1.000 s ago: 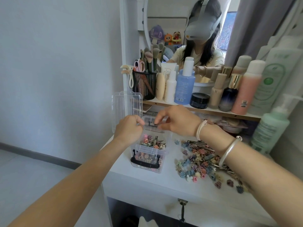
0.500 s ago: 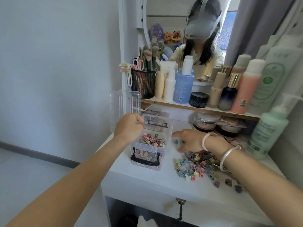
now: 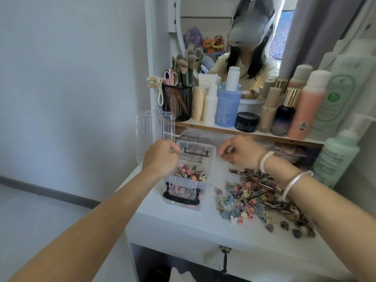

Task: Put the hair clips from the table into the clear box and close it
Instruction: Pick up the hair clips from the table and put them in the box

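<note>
Two hands hang at the far end of the clear box [image 3: 210, 171], one on each side. The left hand [image 3: 160, 157] curls its fingers tight at the box's far left corner, gripping the rim. Right behind those fingers the ribbed clear lid [image 3: 154, 135] stands upright, so that side is cramped.

The right hand [image 3: 241, 152] is raised just beside the far right corner, not touching it. Its fingertips are drawn together on what looks like a slim brown clip [image 3: 228, 151], though blur keeps me from being sure.

Between the two sets of fingers the box's mouth is open. Its walls are thin and glossy with rounded corners, and a black latch handle [image 3: 181, 198] crosses the near end. Inside, nearer than the left fingers, small pastel flower-shaped clips [image 3: 189, 173] lie tangled on the bottom.

Under the right wrist, on the smooth white table [image 3: 183, 224], sprawls a loose heap of hair clips [image 3: 250, 198]: tiny matte claws mixed with long thin metal slides. A strip of bare tabletop separates the heap from the box. Beyond the right fingers runs the wooden shelf [image 3: 254, 133] edge.
</note>
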Tool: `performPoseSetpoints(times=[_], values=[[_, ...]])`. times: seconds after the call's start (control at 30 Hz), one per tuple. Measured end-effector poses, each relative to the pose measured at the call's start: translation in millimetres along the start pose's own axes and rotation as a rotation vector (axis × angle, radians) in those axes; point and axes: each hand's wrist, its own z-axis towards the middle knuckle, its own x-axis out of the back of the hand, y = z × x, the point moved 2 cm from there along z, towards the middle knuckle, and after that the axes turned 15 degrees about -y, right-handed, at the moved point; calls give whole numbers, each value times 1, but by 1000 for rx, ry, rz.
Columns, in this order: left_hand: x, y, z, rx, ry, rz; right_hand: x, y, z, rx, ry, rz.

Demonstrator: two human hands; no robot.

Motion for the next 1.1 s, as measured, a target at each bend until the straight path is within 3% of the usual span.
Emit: performPoseSetpoints(times=[0.07,0.13,0.23,0.4,0.53,0.67,0.87,1.1], values=[[-1,1,0,-4,-5,-3,18,-14,-6,119,88,266],[-2,2,0,-11,-10,-8,19,-32,-9,207,16,358],[-3,3,-2,-19,-10,-8,7,-46,-7,169,-122,119],[-1,1,-6,-22,-11,-4,15,-32,-24,94,19,122],[-1,1,-10,-17,-6,1,-11,-14,-34,-43,-322,-11],[0,1,-15,-10,-2,-5,-9,-11,-35,-27,-187,-83],[2,0,-18,-6,-8,-11,-42,-11,-34,-122,-538,-260],[2,1,-18,-5,-9,-4,-55,-6,-22,-47,-508,-379]])
